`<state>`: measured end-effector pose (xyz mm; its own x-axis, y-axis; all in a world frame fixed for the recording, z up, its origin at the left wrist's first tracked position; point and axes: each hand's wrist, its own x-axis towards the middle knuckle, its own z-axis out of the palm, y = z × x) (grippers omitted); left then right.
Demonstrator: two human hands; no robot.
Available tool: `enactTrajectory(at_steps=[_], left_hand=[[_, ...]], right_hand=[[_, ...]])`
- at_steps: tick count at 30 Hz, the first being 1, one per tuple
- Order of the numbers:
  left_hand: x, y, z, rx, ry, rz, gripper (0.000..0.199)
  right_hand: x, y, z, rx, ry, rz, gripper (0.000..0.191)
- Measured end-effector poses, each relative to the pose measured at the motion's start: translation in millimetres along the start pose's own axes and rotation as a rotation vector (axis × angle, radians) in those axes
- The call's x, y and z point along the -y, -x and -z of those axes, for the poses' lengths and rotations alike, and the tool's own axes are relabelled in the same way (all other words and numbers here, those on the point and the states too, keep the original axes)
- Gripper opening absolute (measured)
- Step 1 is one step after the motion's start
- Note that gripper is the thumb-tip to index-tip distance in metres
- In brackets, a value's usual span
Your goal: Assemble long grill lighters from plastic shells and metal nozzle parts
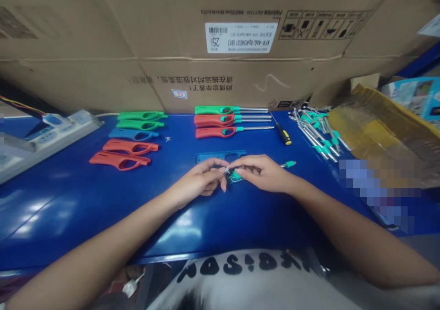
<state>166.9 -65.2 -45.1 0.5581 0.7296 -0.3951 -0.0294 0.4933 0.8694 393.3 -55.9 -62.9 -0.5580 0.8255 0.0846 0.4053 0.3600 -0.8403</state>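
Observation:
Both hands meet over the blue surface, fingertips nearly touching. My left hand [206, 177] pinches a small pale piece [227, 169] between thumb and forefinger. Closed on a green lighter mechanism [235, 176] is my right hand [259, 172]; its metal rod passes under the palm, and a green tip [290, 164] comes out on the right. Just behind the fingers lies a blue handle shell [220, 156], partly covered by the hands. Thin wires show near the fingertips, too small to make out well.
Green, blue and red handle shells [135, 135] lie at left, beside a white power strip [51, 138]. Lighters with rods [220, 120] lie at the back, near a screwdriver [283, 135]. Rod assemblies [319, 135] are piled at right by a taped box [371, 131]. Cardboard [154, 35] stands behind.

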Motion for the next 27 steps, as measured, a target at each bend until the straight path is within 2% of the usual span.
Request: enactTrajectory(at_steps=[6, 12, 19, 22, 27], left_hand=[[0.8, -0.7, -0.1, 0.007, -0.02, 0.009, 0.039], [0.4, -1.8, -1.8, -0.05, -0.006, -0.001, 0.036], [-4.3, -0.2, -2.2, -0.037, -0.023, 0.002, 0.031], [-3.1, -0.4, -1.1, -0.029, -0.067, -0.02, 0.032], [0.8, -1.5, 1.0, -0.003, -0.11, -0.048, 0.038]], right_hand=[[1.4, 0.0, -0.3, 0.0, -0.029, -0.008, 0.027], [3.7, 0.9, 3.8, 0.025, -0.223, -0.115, 0.013], [-1.3, 2.3, 7.9, 0.074, -0.259, -0.151, 0.014], [-1.8, 0.9, 7.3, 0.074, -0.269, -0.184, 0.02], [-2.1, -0.5, 7.2, 0.055, -0.213, -0.086, 0.025]])
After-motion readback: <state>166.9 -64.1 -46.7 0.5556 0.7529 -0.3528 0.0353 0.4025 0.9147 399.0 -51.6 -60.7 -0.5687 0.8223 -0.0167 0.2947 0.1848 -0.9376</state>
